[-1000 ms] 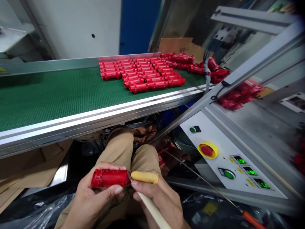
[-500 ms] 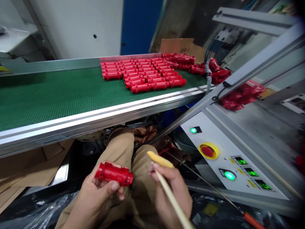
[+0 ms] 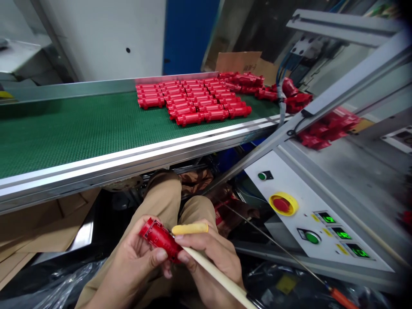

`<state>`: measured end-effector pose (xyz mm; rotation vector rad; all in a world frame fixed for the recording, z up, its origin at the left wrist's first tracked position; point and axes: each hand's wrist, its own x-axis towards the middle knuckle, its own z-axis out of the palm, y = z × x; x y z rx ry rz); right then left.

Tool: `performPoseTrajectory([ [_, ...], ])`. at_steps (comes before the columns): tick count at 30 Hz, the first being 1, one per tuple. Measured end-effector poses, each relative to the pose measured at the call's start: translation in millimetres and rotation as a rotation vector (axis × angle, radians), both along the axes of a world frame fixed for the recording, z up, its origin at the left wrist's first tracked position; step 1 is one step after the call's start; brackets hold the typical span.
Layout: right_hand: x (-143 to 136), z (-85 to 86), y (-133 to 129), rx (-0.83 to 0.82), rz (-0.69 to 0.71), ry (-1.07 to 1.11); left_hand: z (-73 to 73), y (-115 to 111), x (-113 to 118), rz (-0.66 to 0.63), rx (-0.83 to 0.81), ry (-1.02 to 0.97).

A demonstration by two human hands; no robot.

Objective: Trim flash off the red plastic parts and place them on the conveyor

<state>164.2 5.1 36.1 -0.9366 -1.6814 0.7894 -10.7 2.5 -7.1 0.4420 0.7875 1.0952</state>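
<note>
My left hand (image 3: 135,257) is closed around a red ribbed plastic cylinder (image 3: 157,238), which tilts down to the right above my lap. My right hand (image 3: 214,262) grips a tool with a long cream handle (image 3: 219,277). A small metal tip shows by the cylinder's upper side; whether it touches cannot be made out. A yellow finger cover (image 3: 189,228) appears to sit on one right finger. My right thumb presses near the cylinder's lower right end. Part of the cylinder is hidden by my fingers.
Rows of similar red cylinders (image 3: 196,101) lie on the green conveyor belt (image 3: 80,133), with a loose heap (image 3: 244,81) behind. At right stands a machine frame with a control panel (image 3: 289,210) and red stop button (image 3: 281,204). Flattened cardboard (image 3: 48,227) lies at left.
My right hand has moved left with the tool, up to the red cylinder. The cylinder has tilted, its right end lower. The panel's green lamps have gone dark.
</note>
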Motion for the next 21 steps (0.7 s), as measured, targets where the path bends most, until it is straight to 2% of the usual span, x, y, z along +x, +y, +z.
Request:
performPoseTrajectory([
  [7,-3,-3.9,4,0.044,0.022,-0.011,1.8,1,3,-0.052,0.016,-0.005],
  [16,-5,-14.0,1,0.098,0.013,-0.064,5.9,0,5,-0.023,-0.028,0.023],
  [21,-6,-17.1,-1,0.123,-0.006,-0.078,0.0,-1,4,-0.039,-0.006,0.010],
])
